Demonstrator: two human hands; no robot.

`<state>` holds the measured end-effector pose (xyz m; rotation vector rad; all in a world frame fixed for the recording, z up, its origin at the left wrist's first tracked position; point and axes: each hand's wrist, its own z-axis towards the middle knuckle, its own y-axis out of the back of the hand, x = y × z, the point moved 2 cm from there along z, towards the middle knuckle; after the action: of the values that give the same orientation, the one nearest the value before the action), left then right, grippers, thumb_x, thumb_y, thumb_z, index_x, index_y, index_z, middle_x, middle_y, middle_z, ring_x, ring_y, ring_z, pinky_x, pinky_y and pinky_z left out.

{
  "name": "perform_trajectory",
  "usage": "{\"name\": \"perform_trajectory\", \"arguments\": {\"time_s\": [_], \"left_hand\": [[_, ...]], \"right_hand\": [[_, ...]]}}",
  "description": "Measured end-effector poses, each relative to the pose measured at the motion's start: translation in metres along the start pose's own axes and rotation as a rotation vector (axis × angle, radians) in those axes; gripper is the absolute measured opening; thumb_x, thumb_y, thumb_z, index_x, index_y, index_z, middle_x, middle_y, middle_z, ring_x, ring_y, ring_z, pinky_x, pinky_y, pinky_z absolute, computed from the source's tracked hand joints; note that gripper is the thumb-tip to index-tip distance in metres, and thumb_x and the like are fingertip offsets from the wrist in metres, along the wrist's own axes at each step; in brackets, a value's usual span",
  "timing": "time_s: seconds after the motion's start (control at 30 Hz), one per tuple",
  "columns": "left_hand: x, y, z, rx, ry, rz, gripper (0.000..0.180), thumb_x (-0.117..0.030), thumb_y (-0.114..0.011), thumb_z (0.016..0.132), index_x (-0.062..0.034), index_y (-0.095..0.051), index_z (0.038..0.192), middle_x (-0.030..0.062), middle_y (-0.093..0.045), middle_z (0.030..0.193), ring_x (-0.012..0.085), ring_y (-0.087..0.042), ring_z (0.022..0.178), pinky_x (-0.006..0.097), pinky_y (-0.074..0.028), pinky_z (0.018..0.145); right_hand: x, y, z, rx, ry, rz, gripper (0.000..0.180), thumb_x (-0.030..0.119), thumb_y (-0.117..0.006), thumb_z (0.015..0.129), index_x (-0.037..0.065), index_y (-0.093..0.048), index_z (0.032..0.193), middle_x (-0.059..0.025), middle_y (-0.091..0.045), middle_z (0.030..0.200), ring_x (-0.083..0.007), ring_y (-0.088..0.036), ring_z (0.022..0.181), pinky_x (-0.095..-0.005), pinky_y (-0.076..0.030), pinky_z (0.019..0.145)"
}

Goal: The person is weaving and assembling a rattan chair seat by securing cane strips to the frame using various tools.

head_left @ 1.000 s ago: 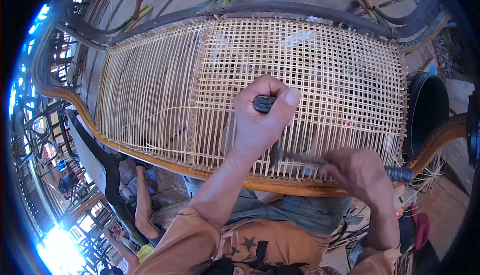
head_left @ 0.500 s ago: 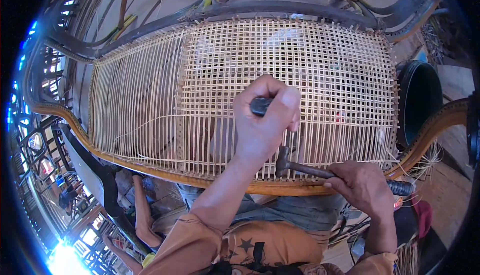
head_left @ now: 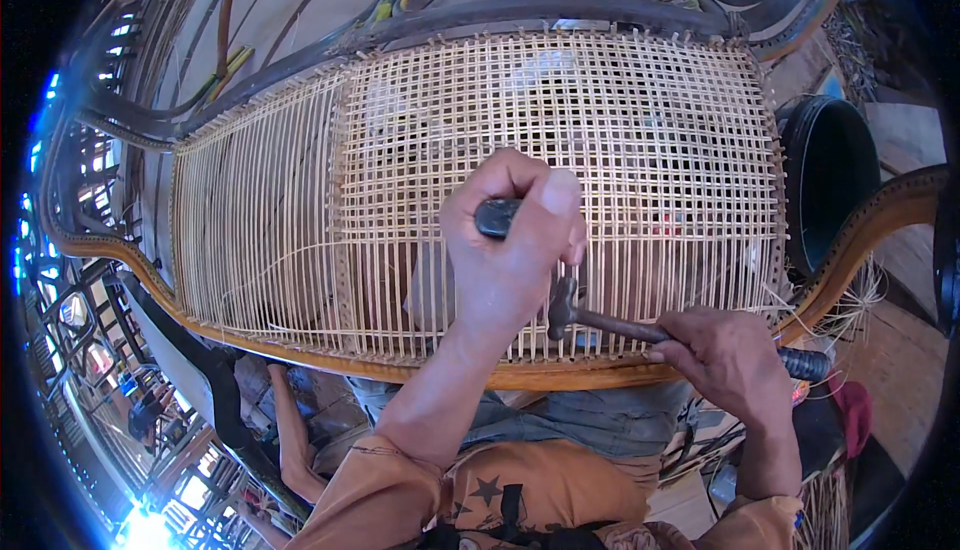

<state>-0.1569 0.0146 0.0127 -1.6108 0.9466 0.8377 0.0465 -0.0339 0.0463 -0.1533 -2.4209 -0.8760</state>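
Observation:
My left hand (head_left: 512,245) is closed in a fist above the cane webbing (head_left: 560,140), roughly at the middle of the panel. From the fist sticks the rounded end of a black handle (head_left: 497,218); its working end is hidden. My right hand (head_left: 730,355) grips a hammer (head_left: 615,326) partway along its handle, near the panel's front edge. The hammer's dark head lies just below my left fist, over the lengthwise strands. The far part of the webbing is a close square weave, while the near strip and the left section show mostly parallel strands.
A curved wooden frame (head_left: 560,376) borders the webbing, its rail close to my lap. A dark bucket (head_left: 832,185) stands at the right. Loose cane ends (head_left: 850,300) stick out near the right corner. Another person's arm (head_left: 290,430) shows at lower left.
The view has shifted a little, so the panel appears slightly farther left. Both hands keep their grips, and the hammer head sits slightly higher, closer beneath my left fist.

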Motion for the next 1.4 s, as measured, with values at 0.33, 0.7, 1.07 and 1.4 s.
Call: {"name": "perform_trajectory", "arguments": {"time_s": [0.33,0.7,1.07,1.4], "left_hand": [[0.020,0.000,-0.001,-0.006,0.003,0.042,0.020,-0.013,-0.064,0.087,-0.0035,-0.052,0.073,-0.0001,-0.054,0.062,0.0042,-0.051,0.055,0.021,-0.042,0.048],[-0.025,-0.011,-0.173,0.658,-0.398,0.576,0.026,-0.018,-0.076,0.075,-0.0067,-0.054,0.069,0.0039,-0.053,0.068,0.0220,-0.053,0.059,0.033,-0.044,0.052],[-0.012,-0.046,-0.207,0.749,-0.525,0.464,0.023,-0.011,-0.069,0.072,-0.0036,-0.054,0.088,0.0100,-0.052,0.086,0.0293,-0.054,0.082,0.037,-0.045,0.072],[-0.024,-0.071,-0.225,0.761,-0.812,0.677,0.030,-0.015,-0.061,0.075,-0.0169,-0.059,0.105,0.0080,-0.048,0.125,0.0323,-0.036,0.130,0.051,-0.024,0.109]], "right_hand": [[-0.005,0.003,-0.001,-0.178,-0.004,0.074,0.022,0.027,-0.062,0.085,0.006,-0.059,0.087,-0.0134,-0.058,0.072,-0.0339,-0.060,0.070,-0.0437,-0.046,0.061],[-0.079,-0.106,-0.192,-0.092,-0.602,0.807,0.024,0.020,-0.065,0.079,-0.004,-0.064,0.083,-0.0030,-0.056,0.060,-0.0117,-0.051,0.055,-0.0275,-0.039,0.051],[-0.146,-0.280,-0.249,-0.604,-0.702,0.657,0.013,0.013,-0.061,0.083,-0.001,-0.060,0.085,-0.0016,-0.055,0.066,-0.0124,-0.051,0.059,-0.0276,-0.041,0.054],[-0.091,-0.235,-0.192,-0.555,-0.493,0.725,0.029,0.022,-0.058,0.085,-0.002,-0.061,0.101,-0.0151,-0.065,0.083,-0.0232,-0.061,0.076,-0.0401,-0.048,0.072]]}}
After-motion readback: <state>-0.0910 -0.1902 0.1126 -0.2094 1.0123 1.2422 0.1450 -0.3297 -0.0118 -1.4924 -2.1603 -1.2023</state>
